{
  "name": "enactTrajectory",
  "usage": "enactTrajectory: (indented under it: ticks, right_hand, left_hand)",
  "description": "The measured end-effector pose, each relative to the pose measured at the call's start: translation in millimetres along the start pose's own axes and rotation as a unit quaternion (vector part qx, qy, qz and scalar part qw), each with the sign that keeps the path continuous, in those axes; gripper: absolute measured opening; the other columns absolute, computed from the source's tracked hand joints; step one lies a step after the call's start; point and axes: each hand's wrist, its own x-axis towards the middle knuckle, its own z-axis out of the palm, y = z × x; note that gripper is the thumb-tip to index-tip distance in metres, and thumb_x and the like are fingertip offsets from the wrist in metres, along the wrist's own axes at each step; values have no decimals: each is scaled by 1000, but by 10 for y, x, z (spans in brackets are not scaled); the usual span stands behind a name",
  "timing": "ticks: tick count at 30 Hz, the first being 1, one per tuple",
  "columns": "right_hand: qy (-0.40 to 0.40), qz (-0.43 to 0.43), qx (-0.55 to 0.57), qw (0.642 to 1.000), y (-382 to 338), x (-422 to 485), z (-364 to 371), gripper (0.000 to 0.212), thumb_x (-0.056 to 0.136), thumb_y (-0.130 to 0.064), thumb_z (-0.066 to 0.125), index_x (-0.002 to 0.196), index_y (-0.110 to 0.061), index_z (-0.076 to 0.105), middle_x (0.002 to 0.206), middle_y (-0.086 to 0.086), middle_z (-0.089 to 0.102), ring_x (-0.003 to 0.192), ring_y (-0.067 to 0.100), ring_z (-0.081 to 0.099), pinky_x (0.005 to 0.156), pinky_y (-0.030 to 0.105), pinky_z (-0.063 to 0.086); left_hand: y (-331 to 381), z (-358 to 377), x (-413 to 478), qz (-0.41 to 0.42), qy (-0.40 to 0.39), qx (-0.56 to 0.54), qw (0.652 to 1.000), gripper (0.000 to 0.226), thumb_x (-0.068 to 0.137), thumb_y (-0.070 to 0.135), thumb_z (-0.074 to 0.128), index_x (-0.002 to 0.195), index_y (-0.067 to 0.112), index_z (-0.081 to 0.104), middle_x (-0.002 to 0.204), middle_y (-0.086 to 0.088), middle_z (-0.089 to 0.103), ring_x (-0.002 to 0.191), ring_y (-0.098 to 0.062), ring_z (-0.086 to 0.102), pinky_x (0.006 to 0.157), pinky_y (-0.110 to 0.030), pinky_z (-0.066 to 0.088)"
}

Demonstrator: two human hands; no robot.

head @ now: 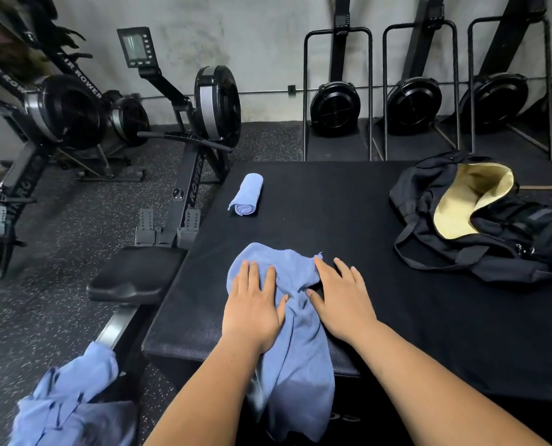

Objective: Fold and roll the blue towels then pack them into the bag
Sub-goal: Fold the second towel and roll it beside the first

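Nearest, at the lower left, a heap of loose blue towels (pixel 72 403) lay beside the black counter (pixel 348 220). On the counter's near edge a crumpled blue towel (pixel 300 355) hung partly over the front, with the left grip (pixel 252 310) released and pressed flat on it and the right grip (pixel 342 304) released too, fingers spread, touching the towel's right edge. Farther back a rolled towel (pixel 245 196) lay at the left, well apart from the open black bag (pixel 477 220) at the right, with rowing machines (pixel 216 104) beyond.
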Motion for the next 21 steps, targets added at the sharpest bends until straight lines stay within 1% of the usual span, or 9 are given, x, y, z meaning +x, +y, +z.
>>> enactTrajectory:
  ticks: [4, 8, 10, 11, 13, 15, 17, 19, 21]
  right_hand:
    - [7, 49, -77, 996, 159, 96, -92, 78, 104, -57, 40, 166, -21, 12, 170, 1, 29, 160, 29, 4, 130, 47, 3]
    - [7, 120, -158, 980, 311, 202, -170, 65, 109, -45, 24, 166, -15, 14, 170, 0, 28, 160, 36, 5, 129, 51, 2]
    - [49, 101, -188, 976, 224, 185, -166, 61, 106, -41, 21, 158, -11, 35, 157, 6, 45, 151, 36, 26, 125, 51, 17]
    - [65, 71, -178, 979, 162, 157, -149, 59, 103, -41, 21, 147, -11, 47, 145, 7, 53, 139, 34, 40, 117, 49, 30]
    - [49, -11, -145, 988, 58, 47, -24, 56, 99, -47, 27, 137, -15, 52, 135, 5, 55, 123, 29, 51, 104, 43, 42]
    - [-6, -41, -155, 987, 17, -81, 112, 70, 99, -57, 21, 153, -17, 42, 157, 5, 42, 143, 27, 40, 115, 42, 35]
    - [-43, 5, -181, 982, 91, -119, 110, 82, 96, -60, 4, 163, -21, 30, 171, 4, 22, 158, 25, 19, 125, 47, 18]
    - [-39, 44, -213, 975, 203, -128, 17, 83, 95, -58, -7, 165, -25, 22, 174, 3, 14, 160, 30, 8, 127, 50, 8]
    - [-39, 83, -231, 969, 313, -106, -109, 69, 104, -54, -1, 167, -29, 14, 175, 2, 8, 160, 35, -3, 127, 52, 1]
  left_hand:
    - [-15, 2, -18, -33, 1, -19, 999, 83, 98, 70, 5, 167, 25, 8, 173, -19, 10, 160, -40, 5, 129, -50, 11]
    - [16, -42, -50, -86, 14, -24, 996, 83, 96, 68, 11, 164, 21, 21, 165, -23, 26, 152, -44, 22, 124, -53, 23]
    - [22, -54, -47, -100, 13, -26, 995, 82, 96, 66, 13, 162, 19, 26, 163, -23, 30, 149, -44, 27, 122, -53, 27]
    - [23, -56, -46, -103, 15, -27, 994, 80, 97, 65, 16, 161, 19, 30, 162, -22, 33, 148, -43, 29, 121, -52, 28]
    - [14, -56, -55, -97, 32, -33, 994, 72, 98, 60, 25, 153, 16, 42, 156, -19, 43, 145, -42, 35, 118, -51, 32]
    - [3, -60, -66, -75, 63, -46, 994, 59, 98, 53, 33, 136, 14, 55, 137, -13, 58, 129, -37, 48, 106, -46, 41]
    - [4, -73, -76, -42, 95, -66, 992, 45, 97, 46, 39, 120, 14, 60, 116, -6, 61, 106, -31, 55, 88, -43, 47]
    - [6, -105, -103, -17, 109, -82, 991, 39, 98, 42, 43, 118, 14, 61, 116, -3, 60, 101, -29, 56, 81, -42, 50]
    - [-15, -121, -111, 13, 111, -93, 989, 36, 99, 42, 42, 117, 16, 61, 121, 0, 58, 104, -27, 56, 81, -41, 53]
